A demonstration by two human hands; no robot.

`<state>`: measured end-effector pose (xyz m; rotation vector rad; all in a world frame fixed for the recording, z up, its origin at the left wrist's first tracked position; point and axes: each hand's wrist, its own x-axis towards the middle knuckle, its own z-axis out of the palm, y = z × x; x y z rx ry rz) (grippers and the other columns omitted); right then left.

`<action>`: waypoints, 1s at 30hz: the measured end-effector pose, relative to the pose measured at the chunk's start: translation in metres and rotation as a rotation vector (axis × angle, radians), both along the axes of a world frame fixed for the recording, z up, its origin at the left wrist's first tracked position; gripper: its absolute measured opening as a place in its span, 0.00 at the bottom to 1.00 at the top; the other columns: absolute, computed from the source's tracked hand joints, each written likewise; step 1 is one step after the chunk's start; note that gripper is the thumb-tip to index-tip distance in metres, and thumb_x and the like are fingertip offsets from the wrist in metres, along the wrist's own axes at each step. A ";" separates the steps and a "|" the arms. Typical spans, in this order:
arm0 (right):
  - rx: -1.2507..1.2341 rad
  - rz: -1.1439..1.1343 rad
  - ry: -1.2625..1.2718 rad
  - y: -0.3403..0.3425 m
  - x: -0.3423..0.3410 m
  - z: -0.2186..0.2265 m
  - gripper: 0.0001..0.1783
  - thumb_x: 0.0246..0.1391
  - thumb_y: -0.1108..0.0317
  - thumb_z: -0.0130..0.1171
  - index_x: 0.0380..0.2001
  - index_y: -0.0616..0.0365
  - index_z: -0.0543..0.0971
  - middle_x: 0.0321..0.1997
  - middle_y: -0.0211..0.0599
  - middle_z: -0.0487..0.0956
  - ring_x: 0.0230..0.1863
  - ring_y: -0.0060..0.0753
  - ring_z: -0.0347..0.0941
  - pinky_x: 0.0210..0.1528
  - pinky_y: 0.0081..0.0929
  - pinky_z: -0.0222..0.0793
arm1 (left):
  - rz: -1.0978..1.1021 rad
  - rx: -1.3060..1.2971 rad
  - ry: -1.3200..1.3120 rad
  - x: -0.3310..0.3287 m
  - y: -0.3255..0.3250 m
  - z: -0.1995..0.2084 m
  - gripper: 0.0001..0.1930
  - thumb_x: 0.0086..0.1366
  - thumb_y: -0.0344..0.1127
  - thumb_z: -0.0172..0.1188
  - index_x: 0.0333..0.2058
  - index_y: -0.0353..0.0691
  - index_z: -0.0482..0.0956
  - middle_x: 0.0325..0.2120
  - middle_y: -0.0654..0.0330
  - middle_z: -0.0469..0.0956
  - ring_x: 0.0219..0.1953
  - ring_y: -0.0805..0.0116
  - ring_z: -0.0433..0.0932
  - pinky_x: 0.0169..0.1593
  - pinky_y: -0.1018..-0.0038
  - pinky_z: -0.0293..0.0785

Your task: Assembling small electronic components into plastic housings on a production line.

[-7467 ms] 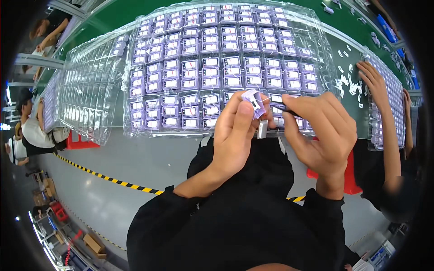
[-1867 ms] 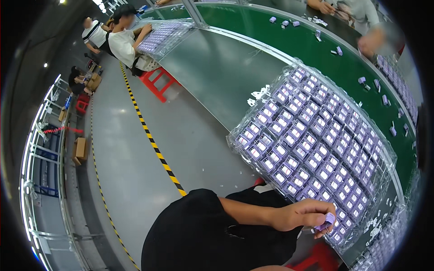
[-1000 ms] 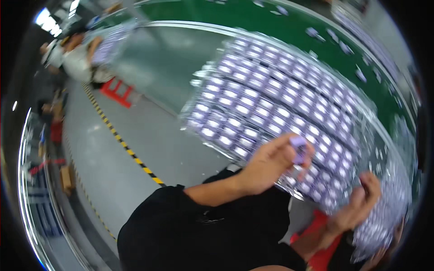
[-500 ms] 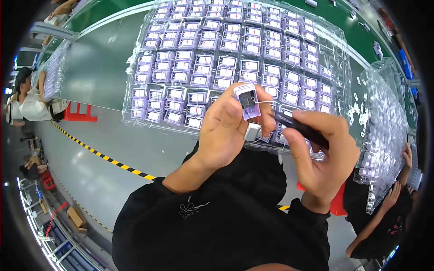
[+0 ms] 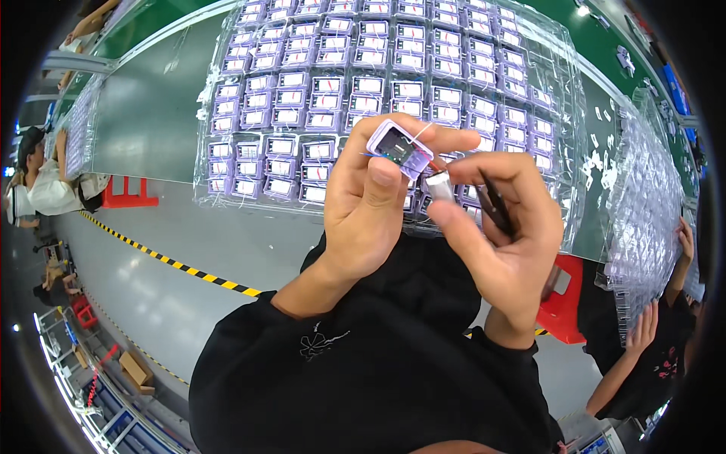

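Our left hand (image 5: 359, 216) pinches the open purple case (image 5: 414, 157) between thumb and fingers, above the tray's near edge. Our right thumb and index finger seem to pinch the silver cell (image 5: 439, 188), while that hand (image 5: 510, 234) keeps the tweezers (image 5: 496, 203) within its curled fingers. A hard tug on the cell could strain the thin wires (image 5: 434, 165); a stray tweezer tip could nick one. The tray (image 5: 558, 79), clear plastic, lies on a grey-green bench (image 5: 151, 98). Nearby are a red stool (image 5: 561, 312), striped floor tape (image 5: 175, 264) and a seated co-worker (image 5: 49, 172).
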<state>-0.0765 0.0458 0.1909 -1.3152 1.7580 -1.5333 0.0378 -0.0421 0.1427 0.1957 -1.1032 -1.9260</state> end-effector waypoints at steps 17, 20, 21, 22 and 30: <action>-0.314 0.036 0.433 -0.009 -0.029 0.015 0.16 0.44 0.63 0.72 0.31 0.63 0.81 0.29 0.32 0.82 0.19 0.13 0.58 0.21 0.15 0.45 | -0.053 -0.004 -0.183 0.004 0.011 0.012 0.20 0.75 0.39 0.45 0.56 0.28 0.68 0.46 0.55 0.78 0.49 0.74 0.75 0.53 0.77 0.69; -0.216 0.088 0.412 -0.014 -0.029 0.028 0.10 0.46 0.69 0.70 0.28 0.65 0.81 0.26 0.33 0.81 0.20 0.14 0.63 0.21 0.14 0.48 | 0.045 -0.178 -0.169 0.001 0.010 0.005 0.22 0.76 0.42 0.44 0.55 0.27 0.70 0.44 0.57 0.78 0.44 0.76 0.74 0.51 0.77 0.69; -0.127 0.080 0.355 -0.012 -0.027 0.033 0.09 0.47 0.72 0.70 0.28 0.66 0.81 0.25 0.34 0.80 0.19 0.15 0.65 0.21 0.13 0.50 | -0.067 -0.174 -0.161 0.003 0.006 0.006 0.24 0.76 0.44 0.42 0.55 0.26 0.70 0.40 0.56 0.78 0.40 0.75 0.76 0.49 0.77 0.69; -0.090 0.098 0.193 -0.014 -0.027 0.032 0.07 0.47 0.77 0.68 0.28 0.69 0.80 0.25 0.37 0.80 0.18 0.17 0.69 0.21 0.12 0.56 | -0.092 -0.163 -0.145 0.001 0.005 0.005 0.24 0.76 0.44 0.42 0.55 0.25 0.70 0.38 0.55 0.78 0.39 0.74 0.76 0.48 0.77 0.69; -0.083 0.236 0.135 -0.026 -0.035 0.027 0.06 0.48 0.79 0.67 0.28 0.71 0.79 0.25 0.37 0.77 0.17 0.22 0.73 0.19 0.15 0.61 | -0.156 -0.076 -0.126 0.001 0.003 0.006 0.25 0.77 0.45 0.38 0.51 0.24 0.71 0.31 0.54 0.78 0.35 0.70 0.77 0.46 0.74 0.70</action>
